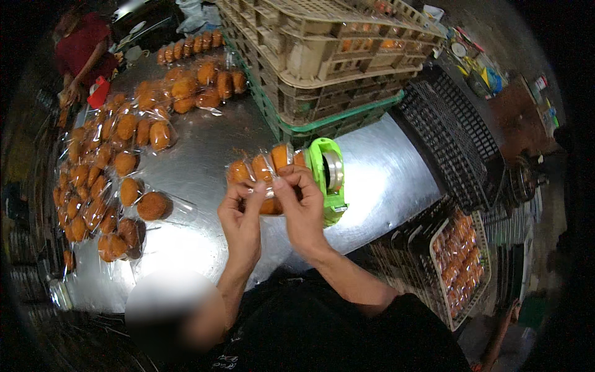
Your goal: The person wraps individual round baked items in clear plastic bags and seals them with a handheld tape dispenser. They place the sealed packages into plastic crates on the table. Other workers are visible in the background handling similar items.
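Clear plastic wrap point(250, 166) is covering a short row of orange-brown buns point(263, 168), which is lying on the steel worktop point(201, 139), between and just beyond the person's two hands. Left hand point(240, 217): thumb and forefinger are pinching the wrap at the near side of the row. Right hand point(302, 208): doing likewise, thumb pressing against forefinger on the wrap, close beside the left. Exact fold between the fingertips too small to make out.

Bright green tape dispenser point(334, 208) is standing just right of the buns, near the right hand. Behind the row, a stack of beige, brown and green crates point(310, 56) is rising from the worktop.

Left side: many bagged buns point(99, 167) are lying in a broad spread, several sitting apart toward the middle. Far upper left, a person in dark red point(80, 49) is working by the worktop, a red object point(98, 93) resting nearby.

Right side: a black crate point(455, 130) is standing beyond the worktop's edge; below it, a pale-rimmed crate point(488, 273) is holding packed buns.
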### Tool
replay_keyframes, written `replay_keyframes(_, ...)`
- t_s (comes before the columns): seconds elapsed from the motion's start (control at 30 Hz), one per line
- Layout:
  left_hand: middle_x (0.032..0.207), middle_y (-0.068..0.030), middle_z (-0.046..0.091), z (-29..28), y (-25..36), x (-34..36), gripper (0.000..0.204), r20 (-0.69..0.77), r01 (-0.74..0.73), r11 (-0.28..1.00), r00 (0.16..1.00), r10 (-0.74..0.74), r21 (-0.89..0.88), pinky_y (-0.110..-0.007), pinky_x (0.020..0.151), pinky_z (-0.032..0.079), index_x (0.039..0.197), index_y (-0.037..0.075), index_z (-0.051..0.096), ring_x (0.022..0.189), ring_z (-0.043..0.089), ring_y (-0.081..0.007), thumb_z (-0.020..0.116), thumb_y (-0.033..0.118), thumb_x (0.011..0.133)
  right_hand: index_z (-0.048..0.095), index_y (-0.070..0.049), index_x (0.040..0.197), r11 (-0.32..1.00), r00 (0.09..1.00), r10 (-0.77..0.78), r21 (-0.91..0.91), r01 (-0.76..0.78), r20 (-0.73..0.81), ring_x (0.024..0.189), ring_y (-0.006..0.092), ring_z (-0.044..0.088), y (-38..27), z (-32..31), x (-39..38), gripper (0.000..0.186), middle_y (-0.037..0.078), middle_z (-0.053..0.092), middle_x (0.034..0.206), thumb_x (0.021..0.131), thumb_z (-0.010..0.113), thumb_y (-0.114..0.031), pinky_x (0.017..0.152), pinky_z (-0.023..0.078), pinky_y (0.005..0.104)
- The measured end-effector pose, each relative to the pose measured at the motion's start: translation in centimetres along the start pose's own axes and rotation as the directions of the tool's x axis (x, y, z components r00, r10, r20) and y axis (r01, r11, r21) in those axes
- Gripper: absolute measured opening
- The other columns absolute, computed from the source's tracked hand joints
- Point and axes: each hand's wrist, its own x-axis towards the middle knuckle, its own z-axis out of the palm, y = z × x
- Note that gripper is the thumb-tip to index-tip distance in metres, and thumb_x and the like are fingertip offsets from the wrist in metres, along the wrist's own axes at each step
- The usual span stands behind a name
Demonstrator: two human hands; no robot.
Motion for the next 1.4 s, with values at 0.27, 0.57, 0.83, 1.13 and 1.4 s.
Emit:
replay_keyframes(0.27, 0.088, 0.0000, 0.045, -1.0, -2.4, -3.5, 0.021, -0.001, 0.231, 0.957, 0.972, -0.235, -0.178, -0.024, 0.075, 0.040, 0.097, 0.010, 0.042, 0.080, 0.044, -0.0079, 0.062, 0.007, 0.092, 0.067, 0.003, 0.090, 0.583, 0.988, 0.015, -0.801, -0.135, -0.155, 0.086, 0.0239, 0.057, 3.9, -12.9, 0.1, 0.035, 0.014, 0.059, 0.093, 0.088, 0.068, -0.032, 0.076, 0.045, 0.0348)
replay_keyframes(0.57, 0.091, -0.0020, 0.048, -2.9, -3.7, -5.5, 0.022, 0.023, 0.173, 0.982, 0.985, -0.172, -0.075, -0.025, 0.075, 0.041, 0.101, 0.009, 0.042, 0.081, 0.045, -0.0085, 0.062, 0.005, 0.092, 0.065, 0.004, 0.069, 0.766, 0.963, 0.003, -0.618, -0.176, -0.270, 0.076, 0.0168, 0.051, 4.6, -13.6, -3.5, 0.030, 0.008, 0.053, 0.081, 0.088, 0.066, -0.020, 0.071, 0.040, 0.0288)
replay_keyframes(0.83, 0.090, -0.0013, 0.048, -0.8, -4.2, -4.7, 0.026, -0.136, 0.192, 0.887, 0.953, -0.270, -0.419, -0.024, 0.072, 0.039, 0.101, 0.008, 0.043, 0.082, 0.045, -0.0082, 0.066, 0.015, 0.092, 0.066, 0.000, 0.086, 0.812, 0.895, -0.340, -0.390, 0.435, 0.289, 0.090, 0.0242, 0.055, 3.5, -3.8, -6.0, 0.013, 0.011, 0.059, 0.096, 0.085, 0.068, -0.013, 0.081, 0.044, 0.0333)
replay_keyframes(1.13, 0.084, -0.0009, 0.048, -6.3, -1.2, -1.5, 0.024, -0.221, 0.007, 0.959, 0.972, -0.072, -0.284, -0.021, 0.067, 0.040, 0.097, 0.008, 0.041, 0.075, 0.045, -0.0066, 0.064, 0.004, 0.091, 0.062, 0.000, 0.104, 0.981, 0.963, 0.132, -0.168, -0.093, 0.236, 0.110, 0.0186, 0.050, -0.1, 1.8, -2.5, 0.018, 0.009, 0.050, 0.119, 0.088, 0.064, -0.008, 0.098, 0.038, 0.0324)
replay_keyframes(1.4, 0.080, -0.0020, 0.047, -4.6, -1.8, 1.3, 0.029, -0.344, -0.085, 0.982, 0.939, 0.023, -0.166, -0.020, 0.064, 0.038, 0.089, 0.009, 0.037, 0.072, 0.042, -0.0061, 0.064, -0.002, 0.088, 0.062, -0.004, 0.106, 0.969, 0.987, -0.033, -0.237, 0.070, 0.159, 0.109, 0.0224, 0.050, 2.2, 5.9, 0.3, 0.023, 0.012, 0.049, 0.116, 0.084, 0.068, -0.008, 0.096, 0.041, 0.0352)
